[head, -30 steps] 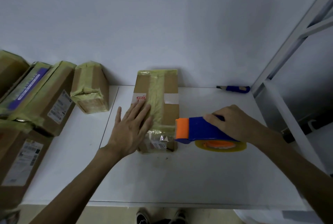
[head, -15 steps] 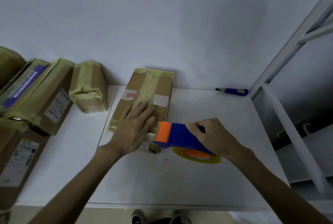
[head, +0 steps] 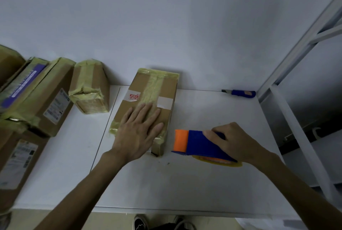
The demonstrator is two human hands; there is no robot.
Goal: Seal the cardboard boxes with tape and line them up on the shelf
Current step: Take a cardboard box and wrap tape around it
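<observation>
Open table (head: 185, 183) room lies near my hands. My left hand (head: 137, 135) presses flat on the box (head: 166, 89); my right hand (head: 238, 142) grips the tape dispenser (head: 196, 143), now pulled clear of the box edge.

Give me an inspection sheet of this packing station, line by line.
Surface: white table, a few dark specks near the middle.
Job's things: taped cardboard box lying flat; blue-and-orange tape dispenser to its right, not touching it.
Clutter: blue utility knife at the back right.
Grips: left hand flat on the box, pressing; right hand holds the dispenser.
Cables: nothing seen.
Surroundings: small taped box and larger taped boxes at left; white shelf frame at right; plain wall behind.
</observation>
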